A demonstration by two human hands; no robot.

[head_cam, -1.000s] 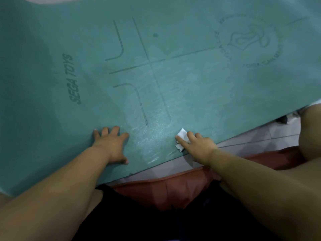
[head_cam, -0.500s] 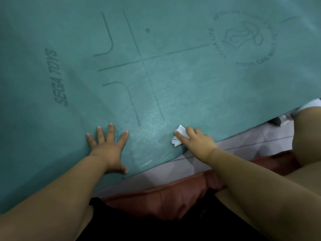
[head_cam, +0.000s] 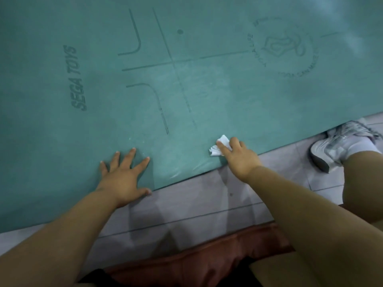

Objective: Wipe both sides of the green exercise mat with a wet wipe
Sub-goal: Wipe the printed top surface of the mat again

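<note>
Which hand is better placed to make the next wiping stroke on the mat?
Right. The right hand already pinches the wet wipe against the mat; the left hand lies flat, apparently steadying it.

Wide green printed exercise mat [head_cam: 207, 90] lies open ahead, nothing on it w/ both hands near its front edge; grey-white sneaker [head_cam: 335, 143] crowds right corner.

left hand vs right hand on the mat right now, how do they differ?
The left hand lies flat with fingers spread and holds nothing; the right hand curls its fingers over a white wet wipe. The left sits nearer the SEGA TOYS print, the right nearer the sneaker. Both rest on the green exercise mat near its close edge.
</note>
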